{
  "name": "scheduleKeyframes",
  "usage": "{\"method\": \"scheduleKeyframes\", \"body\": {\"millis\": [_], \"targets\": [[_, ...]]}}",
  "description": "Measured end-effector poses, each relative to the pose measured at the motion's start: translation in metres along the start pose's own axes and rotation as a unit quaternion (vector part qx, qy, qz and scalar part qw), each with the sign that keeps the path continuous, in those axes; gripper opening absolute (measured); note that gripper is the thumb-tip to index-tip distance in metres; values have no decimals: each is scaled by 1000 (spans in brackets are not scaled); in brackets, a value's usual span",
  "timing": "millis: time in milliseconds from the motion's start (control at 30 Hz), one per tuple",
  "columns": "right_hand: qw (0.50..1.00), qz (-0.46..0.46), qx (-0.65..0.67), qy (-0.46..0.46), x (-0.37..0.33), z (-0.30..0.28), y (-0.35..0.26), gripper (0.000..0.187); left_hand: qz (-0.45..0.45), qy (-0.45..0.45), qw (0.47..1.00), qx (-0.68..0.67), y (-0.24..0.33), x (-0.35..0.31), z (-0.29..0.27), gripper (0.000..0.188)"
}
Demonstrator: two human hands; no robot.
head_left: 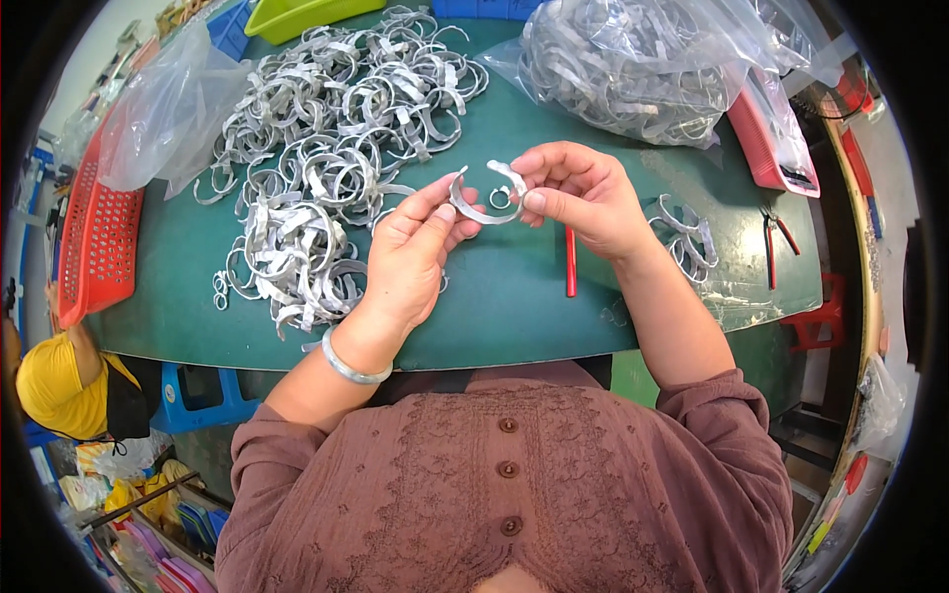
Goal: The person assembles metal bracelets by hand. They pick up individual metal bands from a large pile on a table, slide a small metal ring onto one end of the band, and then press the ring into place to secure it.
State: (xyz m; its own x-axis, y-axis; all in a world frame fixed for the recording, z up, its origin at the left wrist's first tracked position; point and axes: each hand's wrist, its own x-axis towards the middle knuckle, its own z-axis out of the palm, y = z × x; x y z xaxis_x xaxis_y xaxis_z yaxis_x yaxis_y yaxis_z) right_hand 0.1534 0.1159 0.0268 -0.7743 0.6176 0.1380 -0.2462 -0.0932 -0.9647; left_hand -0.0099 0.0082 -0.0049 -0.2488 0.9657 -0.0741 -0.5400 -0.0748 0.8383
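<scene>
Between my two hands is an open, silver-grey metal cuff bracelet [481, 216], its gap facing away from me. My left hand [407, 252] pinches one end between thumb and fingers. At the other end, my right hand [585, 198] is closed on it with thumb and forefinger. A small grey ring [500, 198] shows within the cuff's curve; I cannot tell whether it is attached. Just below my right hand lies a slim red stick-like tool [570, 265], its upper end hidden. A large heap of similar cuffs [326, 148] spreads beyond my left hand.
A few cuffs [684, 242] lie right of my right forearm, near red-handled pliers [774, 247]. Small rings [219, 291] sit left of the heap. A clear bag of cuffs [623, 79], a pink basket [776, 148] and a red basket [99, 232] border the green table [474, 331].
</scene>
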Motion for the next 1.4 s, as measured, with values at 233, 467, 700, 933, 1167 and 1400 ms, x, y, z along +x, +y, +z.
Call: {"method": "scheduleKeyframes", "body": {"millis": [233, 467, 700, 933, 1167, 1400], "targets": [[1000, -7, -3, -13, -2, 0, 2, 23, 19, 3, 1000, 13, 1, -1, 1, 27], [999, -26, -28, -7, 1, -7, 2, 22, 229, -19, 955, 187, -2, -3, 0, 27], [998, 15, -60, 12, 6, -9, 7, 21, 343, -47, 895, 282, -2, -6, 0, 29], [993, 103, -52, -10, 6, -4, 8, 22, 264, -44, 943, 198, -4, -6, 3, 30], [989, 137, -57, -12, 5, -4, 7, 23, 223, -26, 957, 181, -2, -7, 4, 30], [989, 144, -33, -16, 5, -6, 8, 20, 174, -5, 976, 127, 2, -9, 7, 32]]}}
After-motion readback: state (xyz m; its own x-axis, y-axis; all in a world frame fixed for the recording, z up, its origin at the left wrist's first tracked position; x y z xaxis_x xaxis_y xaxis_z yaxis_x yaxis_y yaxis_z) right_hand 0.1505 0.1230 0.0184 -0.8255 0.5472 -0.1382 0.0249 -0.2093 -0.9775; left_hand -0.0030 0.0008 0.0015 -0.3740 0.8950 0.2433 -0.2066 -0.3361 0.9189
